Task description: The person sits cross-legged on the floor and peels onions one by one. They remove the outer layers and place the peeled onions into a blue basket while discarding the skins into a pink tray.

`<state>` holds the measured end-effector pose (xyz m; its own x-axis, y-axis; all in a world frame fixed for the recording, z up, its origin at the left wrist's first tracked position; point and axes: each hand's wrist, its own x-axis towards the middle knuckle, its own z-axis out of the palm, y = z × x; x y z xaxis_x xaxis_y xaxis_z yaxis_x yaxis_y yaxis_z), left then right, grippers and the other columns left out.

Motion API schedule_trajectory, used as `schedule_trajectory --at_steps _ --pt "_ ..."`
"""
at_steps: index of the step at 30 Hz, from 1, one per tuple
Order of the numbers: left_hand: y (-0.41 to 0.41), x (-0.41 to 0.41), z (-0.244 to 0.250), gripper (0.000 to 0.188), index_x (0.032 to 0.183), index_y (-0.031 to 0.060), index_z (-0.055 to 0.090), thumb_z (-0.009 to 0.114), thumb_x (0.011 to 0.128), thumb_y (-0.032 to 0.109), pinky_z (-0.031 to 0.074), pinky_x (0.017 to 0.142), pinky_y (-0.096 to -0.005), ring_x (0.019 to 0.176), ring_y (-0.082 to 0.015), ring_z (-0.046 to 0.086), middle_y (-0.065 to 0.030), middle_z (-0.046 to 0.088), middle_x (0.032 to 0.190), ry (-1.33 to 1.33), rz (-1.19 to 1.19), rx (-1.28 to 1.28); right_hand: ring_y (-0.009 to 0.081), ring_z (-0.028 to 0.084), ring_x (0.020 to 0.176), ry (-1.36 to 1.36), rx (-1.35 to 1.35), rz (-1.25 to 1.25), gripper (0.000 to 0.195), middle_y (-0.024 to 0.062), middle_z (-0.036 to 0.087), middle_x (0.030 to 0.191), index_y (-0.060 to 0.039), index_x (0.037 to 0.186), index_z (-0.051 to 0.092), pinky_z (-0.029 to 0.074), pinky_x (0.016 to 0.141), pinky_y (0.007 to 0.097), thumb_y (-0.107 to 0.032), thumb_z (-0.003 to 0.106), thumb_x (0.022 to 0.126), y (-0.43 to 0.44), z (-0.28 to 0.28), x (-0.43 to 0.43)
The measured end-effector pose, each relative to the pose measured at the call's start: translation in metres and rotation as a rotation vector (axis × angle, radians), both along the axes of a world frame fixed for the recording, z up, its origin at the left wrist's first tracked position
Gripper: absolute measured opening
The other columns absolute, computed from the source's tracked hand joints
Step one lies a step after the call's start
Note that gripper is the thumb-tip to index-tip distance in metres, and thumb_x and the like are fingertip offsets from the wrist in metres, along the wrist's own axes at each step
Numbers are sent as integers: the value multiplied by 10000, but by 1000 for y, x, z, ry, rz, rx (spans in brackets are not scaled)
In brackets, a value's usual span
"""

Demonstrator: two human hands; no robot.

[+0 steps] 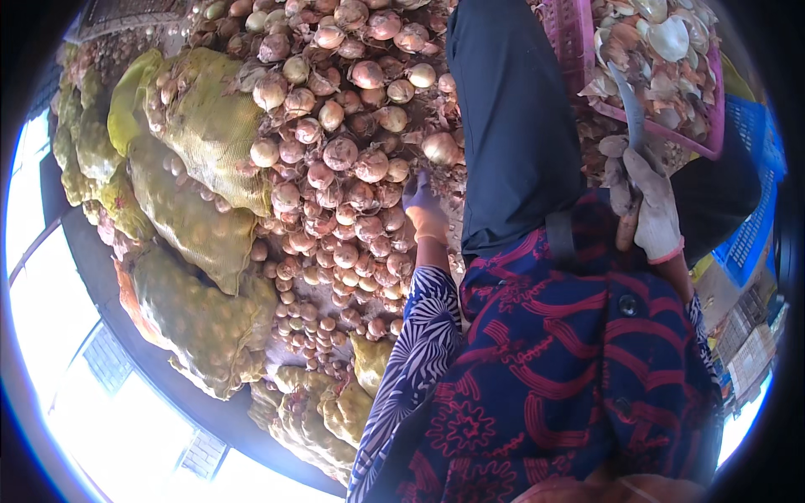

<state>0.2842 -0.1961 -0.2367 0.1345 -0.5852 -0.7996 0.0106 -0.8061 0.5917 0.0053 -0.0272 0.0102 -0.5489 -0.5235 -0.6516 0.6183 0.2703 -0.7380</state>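
Observation:
My left hand [426, 206], in a purple and orange glove, reaches down to the edge of a large pile of onions [339, 154]. Its fingertips are among the onions and loose skins, just below a big onion [441, 148]; whether they grip anything is hidden. My right hand [648, 195] wears a soiled whitish glove and is closed around the wooden handle of a knife [629, 104]. The knife's curved blade points away from me, overlapping the near corner of a pink plastic crate [685, 143] full of onion skins [666, 75].
Yellow mesh sacks [195, 308] packed with onions lie along the left, with more sacks [308, 409] at the lower left. A blue plastic crate [755, 188] stands on the far right. My leg in dark trousers [519, 126] lies between the pile and the pink crate.

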Motion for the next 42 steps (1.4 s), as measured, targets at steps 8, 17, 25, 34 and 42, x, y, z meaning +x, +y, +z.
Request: schedule_trajectory --at_steps 8,17,25,34,42 --pt "-51 -110 -9 517 1350 -39 512 721 878 -25 518 944 -331 1044 -240 639 -143 657 1194 198 -186 -325 51 488 522 -16 -25 -20 333 30 624 790 -6 1168 646 365 461 205 -293 593 1006 11 2 -7" --pt "-80 -128 -18 551 1373 -37 502 726 881 72 514 941 -340 1052 -240 633 -146 644 1195 274 -241 -226 60 484 542 -8 40 -92 363 20 623 814 2 1186 615 363 468 200 -299 598 984 25 12 -15" --pt "-156 -177 131 605 1406 -47 482 721 896 173 482 1034 -365 1183 -284 598 -169 616 1274 398 -512 -652 70 521 584 -69 -63 -57 404 52 630 898 5 1252 605 387 481 204 -295 607 981 25 17 -23" --pt "-78 -258 283 844 1467 -36 443 793 709 88 453 1066 -371 1239 -239 554 -149 570 1373 355 -1286 -1246 57 524 635 -44 -275 -74 361 -8 596 853 -5 1250 598 402 544 229 -190 691 953 9 25 -44" --pt "13 -271 245 571 1375 -44 556 727 841 62 450 1051 -331 1181 -203 606 -135 637 1310 567 -1452 -590 174 615 1086 250 -192 52 483 99 629 1183 -31 1415 484 509 921 319 -259 596 1004 66 -15 -60"
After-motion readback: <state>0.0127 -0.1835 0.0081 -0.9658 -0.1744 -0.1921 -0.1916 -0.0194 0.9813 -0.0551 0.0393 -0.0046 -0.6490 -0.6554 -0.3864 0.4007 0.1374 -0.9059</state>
